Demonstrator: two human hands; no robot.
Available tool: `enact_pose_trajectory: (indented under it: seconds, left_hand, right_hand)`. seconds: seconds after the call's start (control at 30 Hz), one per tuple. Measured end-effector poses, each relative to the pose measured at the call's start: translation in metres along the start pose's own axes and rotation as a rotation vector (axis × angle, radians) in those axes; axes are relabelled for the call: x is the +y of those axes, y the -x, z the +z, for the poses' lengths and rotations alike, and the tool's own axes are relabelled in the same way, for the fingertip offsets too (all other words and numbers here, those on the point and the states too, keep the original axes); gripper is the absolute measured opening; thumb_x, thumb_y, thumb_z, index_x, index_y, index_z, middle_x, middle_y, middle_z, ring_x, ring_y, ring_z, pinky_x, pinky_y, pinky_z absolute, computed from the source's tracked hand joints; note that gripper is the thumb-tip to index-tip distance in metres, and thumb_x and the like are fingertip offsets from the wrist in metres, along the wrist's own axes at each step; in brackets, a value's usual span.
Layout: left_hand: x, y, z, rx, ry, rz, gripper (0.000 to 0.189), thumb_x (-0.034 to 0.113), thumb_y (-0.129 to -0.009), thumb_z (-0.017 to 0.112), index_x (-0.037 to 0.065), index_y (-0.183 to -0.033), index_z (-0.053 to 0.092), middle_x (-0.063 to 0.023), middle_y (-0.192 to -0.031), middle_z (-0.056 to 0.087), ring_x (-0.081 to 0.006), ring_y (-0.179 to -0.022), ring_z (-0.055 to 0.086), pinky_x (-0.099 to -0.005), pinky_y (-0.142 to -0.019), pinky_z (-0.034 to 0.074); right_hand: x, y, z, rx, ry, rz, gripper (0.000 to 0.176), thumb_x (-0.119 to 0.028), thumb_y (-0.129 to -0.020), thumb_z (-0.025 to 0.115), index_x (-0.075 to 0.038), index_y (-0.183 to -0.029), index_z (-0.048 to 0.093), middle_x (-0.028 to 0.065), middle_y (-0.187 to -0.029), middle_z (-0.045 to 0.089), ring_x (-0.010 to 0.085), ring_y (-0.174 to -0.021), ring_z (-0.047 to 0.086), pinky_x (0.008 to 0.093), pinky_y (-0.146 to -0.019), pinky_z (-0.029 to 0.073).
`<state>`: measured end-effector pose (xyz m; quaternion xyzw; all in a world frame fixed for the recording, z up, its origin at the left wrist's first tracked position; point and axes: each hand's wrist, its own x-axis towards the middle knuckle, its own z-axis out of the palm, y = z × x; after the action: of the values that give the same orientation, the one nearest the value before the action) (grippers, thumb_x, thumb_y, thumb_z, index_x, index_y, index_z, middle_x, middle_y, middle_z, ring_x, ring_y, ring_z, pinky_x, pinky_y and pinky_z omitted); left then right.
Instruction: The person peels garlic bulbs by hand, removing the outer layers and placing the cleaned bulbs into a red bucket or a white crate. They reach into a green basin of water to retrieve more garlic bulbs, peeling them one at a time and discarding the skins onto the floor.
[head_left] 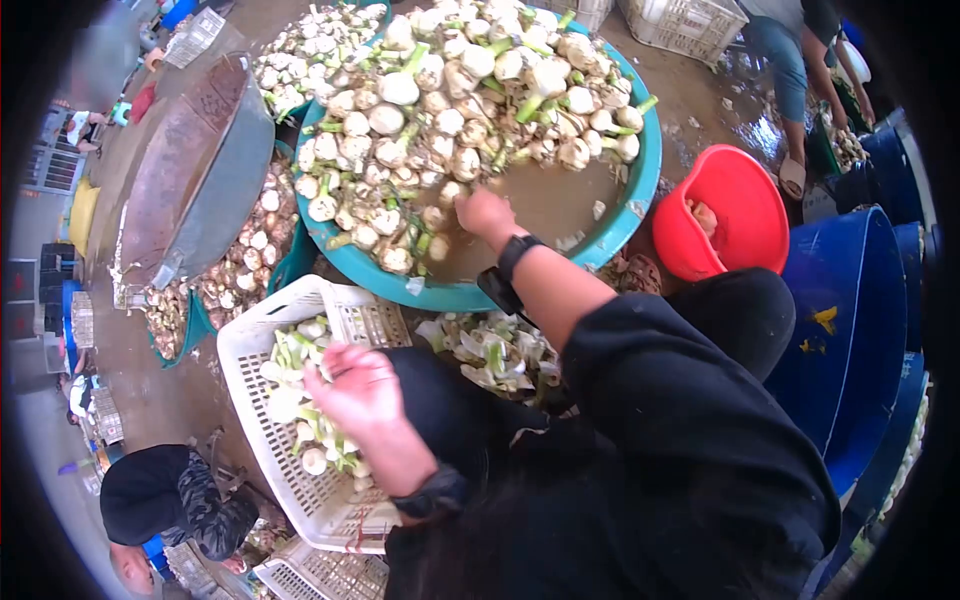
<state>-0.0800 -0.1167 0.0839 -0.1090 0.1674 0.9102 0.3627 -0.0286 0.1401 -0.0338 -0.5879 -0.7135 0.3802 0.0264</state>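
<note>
My left hand [362, 395] is over a white slotted basket [240, 375], slightly blurred, its fingers apart and nothing visible in them. Below it in the basket lie trimmed white bulbs [313, 460] with short green stems, like fresh garlic. My right hand [487, 217] reaches into a big teal tub [650, 150], just above murky water [550, 205]. Its fingers are curled closed at the edge of a heap of muddy bulbs [385, 120]; what they hold is hidden. A dark band circles the right wrist.
A red bucket [735, 205] stands right of the tub, beside tall blue barrels [840, 320]. Peeled skins [495, 355] lie under the tub's near edge. A metal wheelbarrow-like trough [190, 170] leans at left over more bulbs. Other people crouch at lower left and upper right.
</note>
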Motion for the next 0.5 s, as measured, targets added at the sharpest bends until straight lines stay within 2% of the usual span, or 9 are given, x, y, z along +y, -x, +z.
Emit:
enact_pose_trajectory:
  seconds: [0.07, 0.13, 0.2, 0.27, 0.3, 0.33, 0.4, 0.43, 0.5]
  left_hand:
    - [-0.034, -0.018, -0.007, 0.17, -0.305, -0.026, 0.028, 0.031, -0.085, 0.051, 0.005, -0.075, 0.053, -0.0088, -0.075, 0.058, -0.0156, -0.057, 0.05, -0.0261, -0.052, 0.045]
    - [-0.059, -0.031, -0.012, 0.272, -0.418, -0.11, 0.025, 0.033, -0.085, 0.052, 0.008, -0.088, 0.052, -0.0077, -0.082, 0.058, -0.0174, -0.065, 0.053, -0.0281, -0.056, 0.045]
    - [-0.075, -0.039, -0.018, 0.381, -0.621, -0.083, 0.043, 0.039, -0.082, 0.054, 0.007, -0.11, 0.044, -0.0109, -0.107, 0.05, -0.0192, -0.078, 0.054, -0.0318, -0.063, 0.045]
    - [-0.081, -0.044, -0.011, 0.404, -0.773, -0.12, 0.069, 0.048, -0.077, 0.057, 0.007, -0.125, 0.032, -0.0149, -0.113, 0.039, -0.0205, -0.082, 0.053, -0.0335, -0.068, 0.045]
    - [-0.081, -0.048, -0.009, 0.372, -0.827, -0.205, 0.084, 0.055, -0.075, 0.056, 0.007, -0.133, 0.019, -0.0185, -0.124, 0.026, -0.0222, -0.084, 0.052, -0.0338, -0.067, 0.044]
    - [-0.087, -0.049, -0.004, 0.44, -0.835, -0.224, 0.071, 0.055, -0.075, 0.055, 0.007, -0.124, 0.036, -0.0141, -0.114, 0.043, -0.0179, -0.078, 0.053, -0.0293, -0.062, 0.043]
    - [-0.092, -0.059, -0.016, 0.26, -0.847, -0.377, 0.047, 0.047, -0.081, 0.054, 0.009, -0.108, 0.05, -0.0061, -0.09, 0.056, -0.0122, -0.062, 0.053, -0.0246, -0.05, 0.039]
    - [-0.105, -0.049, 0.0, 0.332, -0.901, -0.231, 0.031, 0.039, -0.081, 0.057, 0.01, -0.094, 0.056, 0.0016, -0.069, 0.056, -0.0057, -0.052, 0.048, -0.0185, -0.039, 0.031]
    - [-0.11, -0.045, -0.006, 0.238, -0.975, -0.233, 0.028, 0.035, -0.081, 0.058, 0.01, -0.093, 0.056, 0.0016, -0.07, 0.055, -0.0045, -0.052, 0.048, -0.0175, -0.037, 0.029]
  right_hand:
    - [0.027, -0.07, 0.072, -0.179, 0.226, -0.318, 0.036, -0.029, -0.089, 0.036, -0.005, -0.103, 0.059, 0.0222, -0.104, 0.057, 0.0336, -0.097, 0.056, 0.0408, -0.084, 0.044]
    - [0.021, -0.073, 0.065, -0.163, 0.248, -0.334, 0.036, -0.027, -0.089, 0.035, -0.003, -0.102, 0.058, 0.0222, -0.099, 0.058, 0.0342, -0.091, 0.057, 0.0405, -0.079, 0.045]
    - [0.021, -0.057, 0.049, -0.172, 0.277, -0.345, 0.036, -0.026, -0.09, 0.033, -0.002, -0.101, 0.058, 0.0222, -0.094, 0.06, 0.0349, -0.085, 0.059, 0.0401, -0.074, 0.047]
    - [0.019, -0.009, 0.004, -0.116, 0.301, -0.64, 0.028, -0.023, -0.085, 0.045, -0.002, -0.092, 0.062, 0.0197, -0.079, 0.062, 0.0328, -0.074, 0.061, 0.0398, -0.068, 0.048]
    - [0.018, 0.028, -0.017, -0.216, 0.015, -0.504, 0.026, -0.021, -0.084, 0.045, -0.001, -0.086, 0.062, 0.0193, -0.075, 0.061, 0.0334, -0.07, 0.061, 0.0416, -0.065, 0.048]
    - [0.019, 0.066, -0.033, -0.308, -0.269, -0.35, 0.025, -0.019, -0.084, 0.046, 0.0, -0.079, 0.061, 0.0189, -0.071, 0.061, 0.034, -0.067, 0.06, 0.0434, -0.063, 0.047]
    - [0.028, 0.11, -0.048, -0.454, -0.426, -0.434, 0.026, -0.022, -0.082, 0.048, 0.0, -0.072, 0.058, 0.02, -0.07, 0.059, 0.0349, -0.067, 0.059, 0.0447, -0.063, 0.046]
    - [0.03, 0.125, -0.057, -0.353, -0.24, -0.552, 0.027, -0.023, -0.081, 0.048, 0.0, -0.071, 0.058, 0.0196, -0.07, 0.059, 0.0341, -0.067, 0.06, 0.0439, -0.063, 0.046]
    - [0.036, 0.135, -0.064, -0.165, -0.007, -0.72, 0.017, -0.02, -0.078, 0.053, -0.006, -0.073, 0.06, 0.0177, -0.062, 0.057, 0.0336, -0.059, 0.057, 0.0409, -0.056, 0.046]
